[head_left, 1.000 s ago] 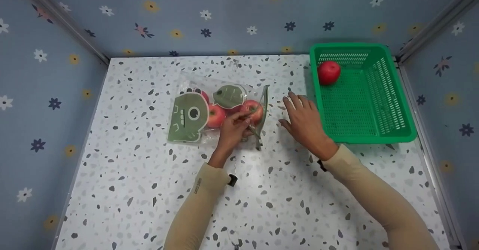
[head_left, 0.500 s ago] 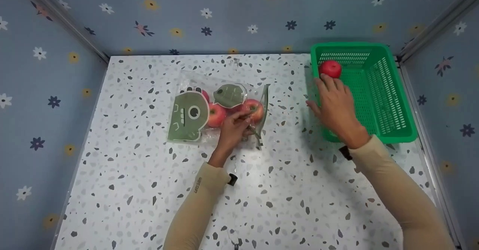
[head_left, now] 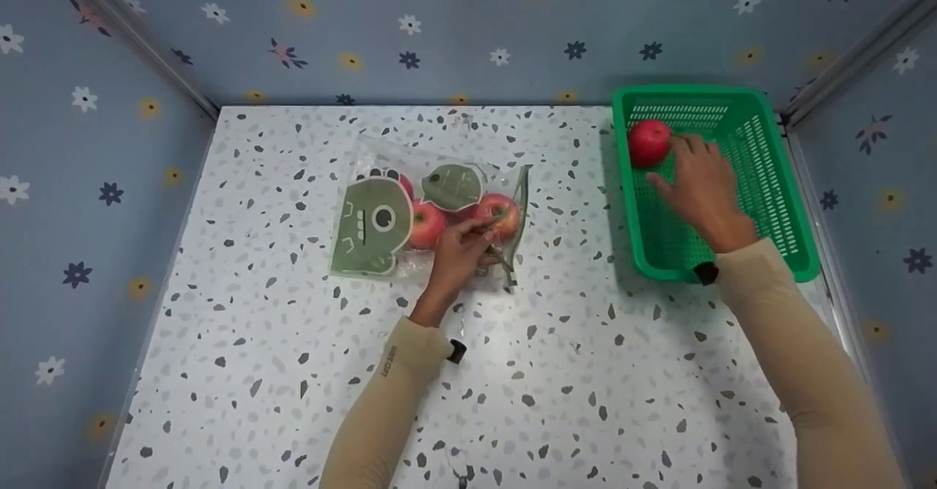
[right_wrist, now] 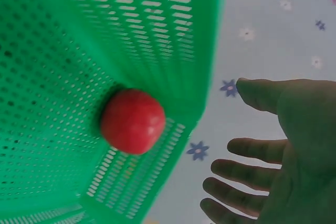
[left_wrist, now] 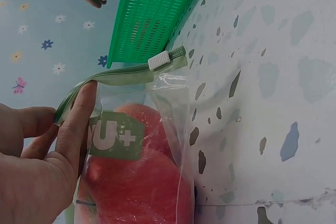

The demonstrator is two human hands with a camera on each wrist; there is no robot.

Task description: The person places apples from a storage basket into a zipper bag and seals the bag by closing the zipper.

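My left hand (head_left: 459,255) pinches the green zip edge of a clear zip bag (head_left: 371,222) printed with a green cartoon creature. Several red apples (head_left: 427,225) show through its plastic. In the left wrist view a white slider (left_wrist: 159,60) sits on the zip (left_wrist: 121,75), near the far corner. My right hand (head_left: 703,189) hovers over the green basket (head_left: 642,251) with its fingers spread and nothing in them. One red apple (right_wrist: 133,121) lies in the basket's corner, close to the right fingertips in the head view.
The basket stands at the table's back right corner, against the flowered wall (head_left: 468,28). Speckled white tabletop (head_left: 571,372) lies in front of the bag and between bag and basket.
My right hand has moved right, from beside the basket to over its inside, by the apple. The left hand keeps its hold on the bag in the same place.
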